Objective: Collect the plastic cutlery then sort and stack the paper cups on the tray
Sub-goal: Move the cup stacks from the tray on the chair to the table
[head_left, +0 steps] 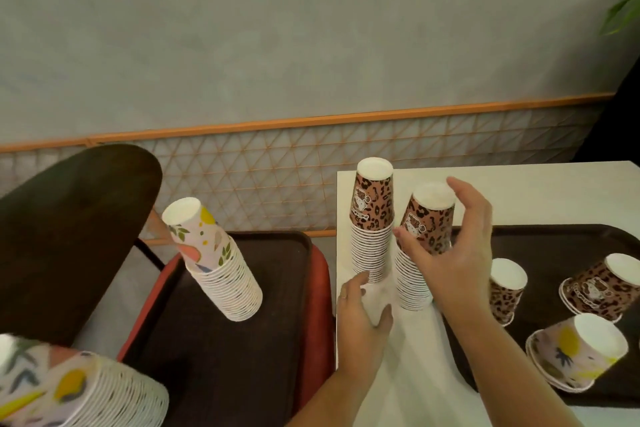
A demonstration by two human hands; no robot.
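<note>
Right hand curled round the leaning leopard stack on the white table, left hand relaxed, holding nothing, at the neighbouring stack's foot. Best to straighten first, grip low, then lift over to the tray.

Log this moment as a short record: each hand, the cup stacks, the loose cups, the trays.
right hand: fingers curled round the top of the nearer leopard stack
left hand: open, by the base of the farther leopard stack
floral stack: leaning, on the left tray
second floral stack: bottom left, blurred
loose cups: upside down on the right tray
table: white
</note>
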